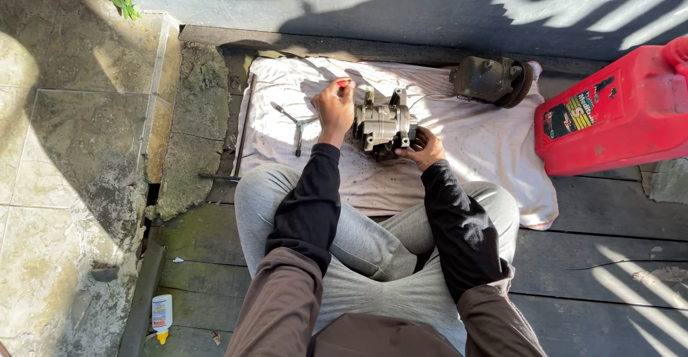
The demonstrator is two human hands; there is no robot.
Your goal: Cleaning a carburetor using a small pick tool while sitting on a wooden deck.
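Nearest you are your crossed legs [373,256] in grey trousers, knees spread on the dark boards, with the white cloth [494,149] laid out just beyond them.

At the far left a small white bottle with a yellow cap [162,315] lies in the gutter, well apart from the work. On the cloth's left part lies a metal cross wrench [295,124], just beside your left hand [334,106]. That hand is closed on a red-handled tool [345,83], whose tip appears to meet the top of the grey metal compressor body [383,124] at the cloth's middle. Keep the tool square to whatever it seats in and press straight down, so it does not slip. Your right hand [423,147] cups the body's lower right edge, fingers curled against it; let it brace the casting firmly against the cloth.

Further right sit a second dark pulley unit [494,79] and a red jerrycan [616,113], cut off by the frame edge.

The tool's tip, and the fastener it works on, are too small to make out. The underside of the body is hidden by your right hand.
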